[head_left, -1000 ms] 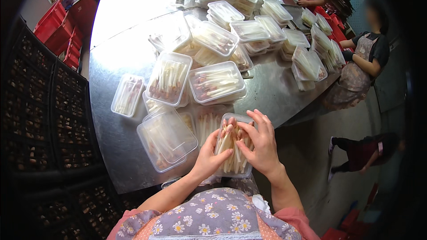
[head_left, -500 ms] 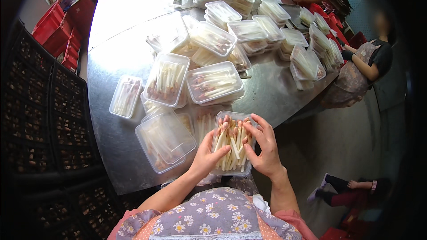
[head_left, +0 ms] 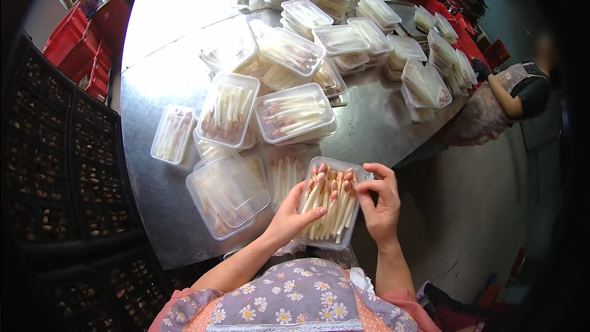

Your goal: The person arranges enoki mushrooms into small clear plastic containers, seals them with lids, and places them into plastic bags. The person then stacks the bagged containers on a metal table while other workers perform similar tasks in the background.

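Currently, the clear rectangular open plastic container [head_left: 326, 245] is at the near edge of the grey metal bench [head_left: 153, 203]. It appears fully loaded with slender white stems with pinkish-brown tips [head_left: 335, 206]; its top is not yet covered. My left grip [head_left: 292, 216] clasps its 9 o'clock side. My right grip [head_left: 381, 206] is half-curled at 2 o'clock; I cannot tell whether it pinches anything. Lidded translucent plastic boxes [head_left: 230, 110] lie from 10 to 1 o'clock.

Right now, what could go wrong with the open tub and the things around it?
The open tub is by the near edge of the table; only the left hand clearly steadies it, so it might tip. With no lid on it, its pale stalks could spill. The filled tubs piled ahead overlap unevenly, so one might slide.
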Demonstrator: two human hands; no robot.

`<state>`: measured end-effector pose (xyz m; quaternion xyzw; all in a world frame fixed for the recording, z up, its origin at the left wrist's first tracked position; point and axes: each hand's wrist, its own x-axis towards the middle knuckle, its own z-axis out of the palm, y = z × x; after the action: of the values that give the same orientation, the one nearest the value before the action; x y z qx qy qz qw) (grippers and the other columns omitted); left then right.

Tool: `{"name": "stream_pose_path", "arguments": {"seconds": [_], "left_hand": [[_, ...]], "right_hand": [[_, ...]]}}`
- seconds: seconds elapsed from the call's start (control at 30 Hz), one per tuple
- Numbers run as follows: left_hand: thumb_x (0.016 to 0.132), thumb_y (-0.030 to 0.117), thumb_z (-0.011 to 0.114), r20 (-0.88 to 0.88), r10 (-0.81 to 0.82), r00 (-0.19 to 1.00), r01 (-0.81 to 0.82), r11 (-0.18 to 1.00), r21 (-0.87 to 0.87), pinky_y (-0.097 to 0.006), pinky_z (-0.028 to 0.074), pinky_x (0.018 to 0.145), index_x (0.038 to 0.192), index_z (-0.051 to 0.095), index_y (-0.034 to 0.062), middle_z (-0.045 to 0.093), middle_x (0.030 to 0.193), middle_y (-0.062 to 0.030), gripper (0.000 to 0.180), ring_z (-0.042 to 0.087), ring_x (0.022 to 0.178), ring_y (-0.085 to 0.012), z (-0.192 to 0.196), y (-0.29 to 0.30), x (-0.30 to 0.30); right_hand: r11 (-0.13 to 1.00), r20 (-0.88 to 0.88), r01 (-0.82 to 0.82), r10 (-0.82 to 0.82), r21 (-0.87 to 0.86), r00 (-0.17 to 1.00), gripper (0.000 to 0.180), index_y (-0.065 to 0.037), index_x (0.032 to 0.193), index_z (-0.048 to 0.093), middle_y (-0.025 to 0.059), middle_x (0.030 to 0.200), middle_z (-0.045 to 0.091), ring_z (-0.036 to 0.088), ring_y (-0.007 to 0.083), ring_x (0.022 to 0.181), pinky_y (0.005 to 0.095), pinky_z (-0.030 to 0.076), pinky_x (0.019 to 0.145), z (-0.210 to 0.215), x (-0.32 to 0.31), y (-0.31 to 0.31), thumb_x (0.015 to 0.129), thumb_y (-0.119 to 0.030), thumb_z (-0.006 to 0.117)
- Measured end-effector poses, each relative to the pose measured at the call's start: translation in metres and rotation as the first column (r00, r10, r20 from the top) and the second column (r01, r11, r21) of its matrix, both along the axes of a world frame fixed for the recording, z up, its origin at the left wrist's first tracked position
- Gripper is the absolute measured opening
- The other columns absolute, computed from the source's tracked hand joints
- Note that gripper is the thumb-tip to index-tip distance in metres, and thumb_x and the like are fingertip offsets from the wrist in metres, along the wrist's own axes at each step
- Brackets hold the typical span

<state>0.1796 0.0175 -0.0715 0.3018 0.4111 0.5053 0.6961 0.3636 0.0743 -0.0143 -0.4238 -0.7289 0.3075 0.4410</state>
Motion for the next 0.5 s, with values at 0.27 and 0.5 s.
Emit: {"name": "stream_pose_path", "arguments": {"seconds": [0.27, 0.5], "left_hand": [[0.083, 0.017, 0.072, 0.02, 0.034, 0.999, -0.033, 0.998, -0.046, -0.032, 0.034, 0.104, 0.137, 0.034, -0.0019, 0.049, 0.13, -0.0111, 0.069, 0.046, 0.122, -0.0166, -0.003, 0.002, -0.002], [0.082, 0.016, 0.072, -0.005, 0.018, 1.0, -0.018, 0.999, -0.034, -0.033, 0.034, 0.104, 0.137, 0.033, -0.0018, 0.048, 0.13, -0.0115, 0.07, 0.045, 0.122, -0.017, -0.005, 0.004, 0.003]], "right_hand": [[0.934, 0.036, 0.243, -0.242, -0.261, 0.97, 0.01, 0.0, 0.092, 0.058, 0.0066, 0.081, 0.063, 0.06, 0.0125, 0.076, 0.0236, 0.047, 0.071, -0.018, 0.04, -0.014, 0.095, -0.005, 0.05], [0.894, 0.558, 0.202, 0.064, -0.401, 0.827, 0.006, -0.001, 0.09, 0.059, 0.0125, 0.085, 0.064, 0.059, 0.0332, 0.073, 0.0404, 0.048, 0.074, -0.035, 0.06, -0.013, 0.09, -0.005, 0.054]]}}
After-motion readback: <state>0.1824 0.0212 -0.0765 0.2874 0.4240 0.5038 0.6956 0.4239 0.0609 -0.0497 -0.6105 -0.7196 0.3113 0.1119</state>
